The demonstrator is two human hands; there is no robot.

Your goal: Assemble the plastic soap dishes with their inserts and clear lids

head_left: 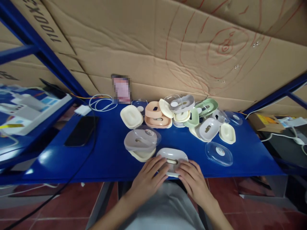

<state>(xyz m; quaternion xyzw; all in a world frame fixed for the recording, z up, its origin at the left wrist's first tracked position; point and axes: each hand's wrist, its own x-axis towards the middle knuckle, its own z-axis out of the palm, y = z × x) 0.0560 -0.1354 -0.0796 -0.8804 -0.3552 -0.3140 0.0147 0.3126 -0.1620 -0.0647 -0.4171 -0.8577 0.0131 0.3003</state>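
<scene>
At the table's front edge lies a pale grey oval plastic dish [176, 154] with a long slot in its middle. My left hand [151, 172] grips its left side, the fingers laid over the rim. On the opposite side my right hand [193, 179] holds it the same way, fingers bent over the edge. The thumbs are mostly hidden. Just left of it, a grey slotted dish [131, 143] rests on a cream base [141, 156], with a clear lid [153, 135] tilted on top. Another clear lid [218, 154] with a round sticker lies to the right.
Several cream, peach, green and grey dishes crowd the back of the blue table [107, 159], among them a peach one [153, 109] and a green one [211, 105]. A black phone [79, 131], a white charger [83, 110] and a black cable [94, 127] are on the left. Cardboard [144, 48] stands behind.
</scene>
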